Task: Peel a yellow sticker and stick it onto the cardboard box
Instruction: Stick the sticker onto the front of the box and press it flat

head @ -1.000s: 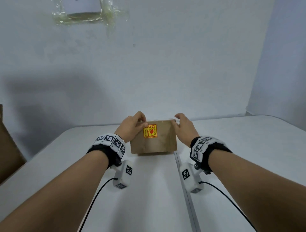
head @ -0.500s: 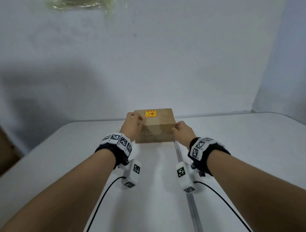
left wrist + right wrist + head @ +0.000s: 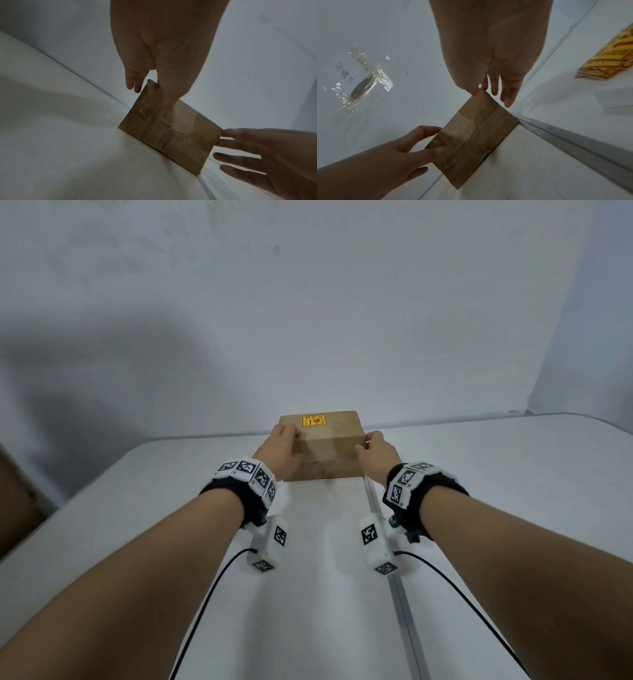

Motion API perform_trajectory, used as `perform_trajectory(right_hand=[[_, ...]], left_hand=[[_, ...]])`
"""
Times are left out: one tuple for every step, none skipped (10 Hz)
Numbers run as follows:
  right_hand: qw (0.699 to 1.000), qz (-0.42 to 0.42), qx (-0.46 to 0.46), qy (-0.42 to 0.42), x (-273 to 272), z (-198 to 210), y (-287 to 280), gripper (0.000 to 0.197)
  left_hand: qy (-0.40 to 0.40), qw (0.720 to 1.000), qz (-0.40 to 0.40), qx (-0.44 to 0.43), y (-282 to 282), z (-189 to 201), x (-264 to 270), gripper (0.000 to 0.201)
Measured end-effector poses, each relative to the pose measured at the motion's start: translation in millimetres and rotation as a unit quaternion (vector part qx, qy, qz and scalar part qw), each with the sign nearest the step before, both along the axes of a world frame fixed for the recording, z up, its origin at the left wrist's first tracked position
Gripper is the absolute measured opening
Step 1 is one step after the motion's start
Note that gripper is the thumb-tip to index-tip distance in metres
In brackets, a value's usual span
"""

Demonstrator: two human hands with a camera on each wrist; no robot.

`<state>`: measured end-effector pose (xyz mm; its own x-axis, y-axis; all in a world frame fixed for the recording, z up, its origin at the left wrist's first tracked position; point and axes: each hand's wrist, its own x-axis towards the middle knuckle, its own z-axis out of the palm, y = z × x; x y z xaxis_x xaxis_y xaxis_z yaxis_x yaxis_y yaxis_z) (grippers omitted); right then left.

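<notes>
A brown cardboard box (image 3: 329,451) lies flat on the white table near the wall, with a yellow-and-red sticker (image 3: 313,420) on its top face. My left hand (image 3: 283,447) grips the box's left end, thumb on the taped front face (image 3: 171,129) and fingers round the side. My right hand (image 3: 374,453) is at the box's right end. Its straight fingers (image 3: 240,158) touch that end and its thumb (image 3: 475,91) rests at the upper front corner. The sticker is hidden in both wrist views.
A stack of yellow-and-red sticker sheets (image 3: 611,56) lies on the table to the right. A metal seam strip (image 3: 394,577) runs from the box toward me. Tape (image 3: 368,81) is stuck on the wall. Brown cardboard (image 3: 13,501) stands at the far left.
The box was tipped up with its sticker face toward me; both hands have laid it flat, sticker upward, a little farther toward the wall.
</notes>
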<state>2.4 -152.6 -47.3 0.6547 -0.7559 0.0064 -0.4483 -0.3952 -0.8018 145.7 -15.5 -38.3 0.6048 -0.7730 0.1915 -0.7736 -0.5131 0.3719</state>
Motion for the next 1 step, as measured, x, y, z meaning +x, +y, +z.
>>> perform_trajectory(right_hand=[[0.999,-0.027,-0.023,-0.026,-1.5,3.2,-0.4,0.041]], left_hand=[[0.009,1.000,-0.006,-0.002,0.6,4.9,-0.4,0.054]])
